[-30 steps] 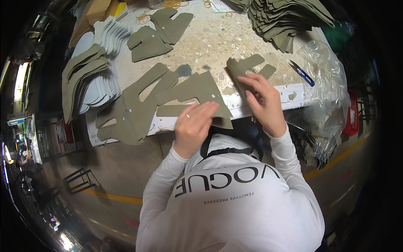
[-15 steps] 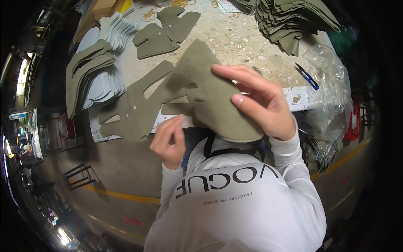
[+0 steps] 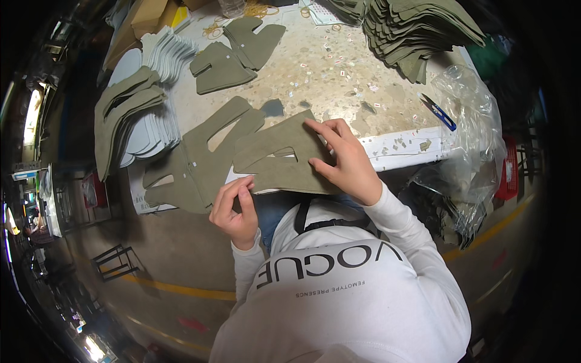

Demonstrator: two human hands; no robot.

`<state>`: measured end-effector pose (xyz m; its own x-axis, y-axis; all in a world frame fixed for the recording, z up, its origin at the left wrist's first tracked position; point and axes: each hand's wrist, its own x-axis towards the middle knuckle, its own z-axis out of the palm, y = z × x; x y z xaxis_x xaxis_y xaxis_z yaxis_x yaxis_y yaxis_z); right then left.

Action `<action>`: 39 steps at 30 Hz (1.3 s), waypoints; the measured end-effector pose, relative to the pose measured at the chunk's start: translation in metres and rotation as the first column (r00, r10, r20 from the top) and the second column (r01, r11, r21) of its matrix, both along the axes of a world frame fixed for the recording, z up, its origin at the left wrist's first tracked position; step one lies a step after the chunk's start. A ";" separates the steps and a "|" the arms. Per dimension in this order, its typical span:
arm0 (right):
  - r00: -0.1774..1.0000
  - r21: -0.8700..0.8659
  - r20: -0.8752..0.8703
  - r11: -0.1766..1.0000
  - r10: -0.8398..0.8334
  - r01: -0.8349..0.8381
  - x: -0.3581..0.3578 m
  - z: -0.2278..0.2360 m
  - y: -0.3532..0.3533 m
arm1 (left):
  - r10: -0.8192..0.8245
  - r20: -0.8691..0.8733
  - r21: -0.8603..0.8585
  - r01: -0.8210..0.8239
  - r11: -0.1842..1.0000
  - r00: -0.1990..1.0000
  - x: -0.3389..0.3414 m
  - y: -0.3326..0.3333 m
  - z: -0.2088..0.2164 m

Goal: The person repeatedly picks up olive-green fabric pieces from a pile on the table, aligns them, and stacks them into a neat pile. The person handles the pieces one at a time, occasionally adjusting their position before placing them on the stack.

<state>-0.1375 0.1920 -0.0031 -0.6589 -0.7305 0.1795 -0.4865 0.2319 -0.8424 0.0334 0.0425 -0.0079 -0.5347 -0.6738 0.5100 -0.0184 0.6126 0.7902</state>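
Note:
An olive-green cut fabric piece with a slot in it lies across the table's near edge, in front of me. My left hand pinches at its lower left edge, thumb and fingers drawn together. On its right part rest the fingertips and thumb of my right hand, spread apart. Just left of this piece, a larger olive cut piece with slots and small white labels lies flat, partly covered by it. Two more labelled olive pieces lie farther back.
Pale grey layered pieces stack at the left, olive pieces over them. A big olive stack fills the back right. Blue-handled thread snips lie near clear plastic. Small label scraps dot the table.
The fabric piece has gone from raised and tilted to nearly flat, its slot now showing. My right hand has moved down and left with it; my left hand has shifted slightly left.

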 end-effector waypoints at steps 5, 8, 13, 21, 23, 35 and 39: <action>0.991 0.219 -0.067 0.971 0.114 -0.097 -0.011 0.015 -0.009 | -0.011 -0.015 -0.002 0.011 1.000 1.000 0.001 -0.001 0.000; 0.981 0.373 -0.107 0.921 0.163 -0.112 -0.013 0.022 -0.006 | -0.003 -0.005 0.026 0.003 1.000 1.000 0.003 -0.001 -0.003; 0.924 0.101 -0.098 0.927 0.370 -0.360 -0.018 0.017 -0.004 | -0.023 0.030 0.046 0.022 0.999 0.999 0.002 0.002 -0.007; 0.995 0.083 0.055 0.992 0.088 -0.092 -0.007 0.007 0.007 | -0.327 0.303 -0.349 0.424 0.836 0.895 -0.015 0.020 -0.001; 0.997 -0.019 0.080 1.000 0.016 -0.015 -0.002 0.009 0.015 | -0.363 0.400 -0.367 0.510 0.778 0.842 -0.025 0.031 -0.004; 0.957 -0.041 0.146 0.968 0.250 -0.247 -0.018 0.012 0.026 | -0.570 0.334 -0.136 0.636 0.759 0.751 -0.052 0.034 0.013; 0.954 0.151 -0.120 0.955 0.274 -0.255 -0.055 0.046 0.027 | -0.586 0.180 -0.024 0.600 0.800 0.790 -0.048 0.023 0.031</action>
